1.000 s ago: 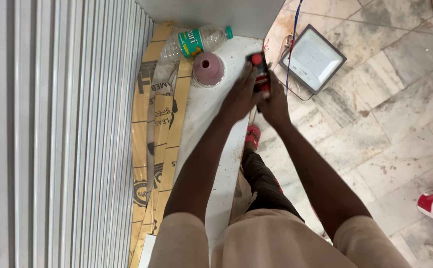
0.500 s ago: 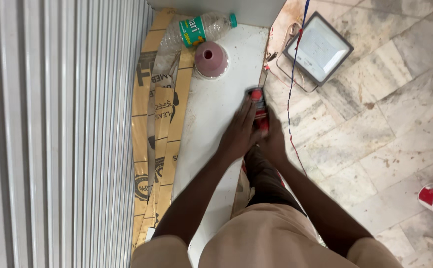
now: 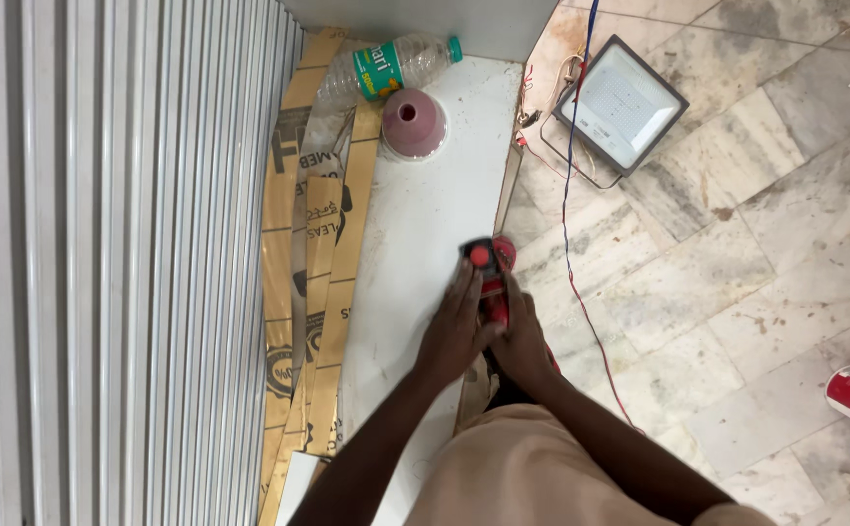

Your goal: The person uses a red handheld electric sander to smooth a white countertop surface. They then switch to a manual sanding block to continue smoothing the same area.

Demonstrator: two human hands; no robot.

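Both hands are clamped around a red and black power tool [image 3: 488, 278] at the right edge of a long white board [image 3: 410, 234] lying on the floor. The left hand [image 3: 456, 331] lies over the tool's near left side with fingers stretched forward; the right hand [image 3: 520, 341] wraps its handle from the right. At the board's far end stands a pink cone-shaped object [image 3: 412, 122], and just beyond it a plastic bottle [image 3: 391, 66] lies on its side. Brown cardboard strips [image 3: 313, 263] run along the board's left, against a white corrugated shutter [image 3: 113, 263]. On the marble floor [image 3: 737, 273] to the far right sits a flat floodlight [image 3: 622, 105], trailing a thin wire [image 3: 573, 195].
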